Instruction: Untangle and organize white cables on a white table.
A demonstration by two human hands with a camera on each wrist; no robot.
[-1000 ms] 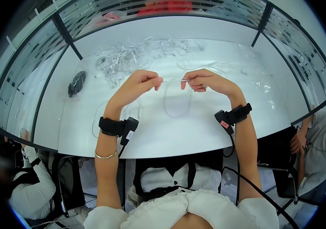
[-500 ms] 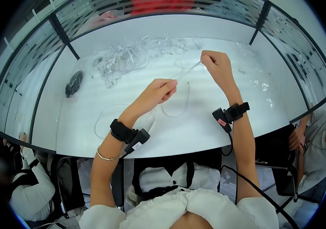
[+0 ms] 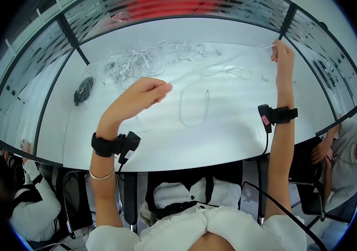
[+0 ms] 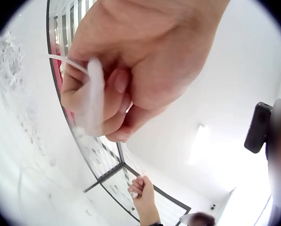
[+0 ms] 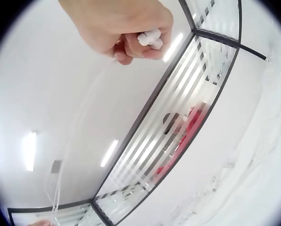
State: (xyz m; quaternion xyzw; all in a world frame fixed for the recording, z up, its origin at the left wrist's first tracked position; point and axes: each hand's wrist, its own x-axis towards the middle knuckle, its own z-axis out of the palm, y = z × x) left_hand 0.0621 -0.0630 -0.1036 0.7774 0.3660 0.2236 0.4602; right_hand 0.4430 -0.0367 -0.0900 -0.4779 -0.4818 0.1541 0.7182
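A thin white cable (image 5: 76, 127) stretches between both hands above the table. My left hand (image 3: 136, 98), over the table's left middle, grips one part of it; in the left wrist view a blurred white length (image 4: 95, 94) of cable crosses the curled fingers. Raised at the far right, my right hand (image 3: 285, 62) holds the other part. White plugs (image 5: 150, 37) stick out of its fist in the right wrist view. Below and between the hands, a loop of white cable lies on the table, its small connector end (image 3: 207, 95) pointing away from me.
A tangled heap of white cables (image 3: 134, 65) spreads along the back left of the white table (image 3: 212, 146). A dark bundle in clear plastic (image 3: 84, 91) lies at the left edge. Low partitions (image 3: 178, 31) enclose the back and sides. Other people sit at both sides.
My right hand has moved far to the right and away from me, drawing the cable out between the hands. My left hand has shifted left since half a second ago.
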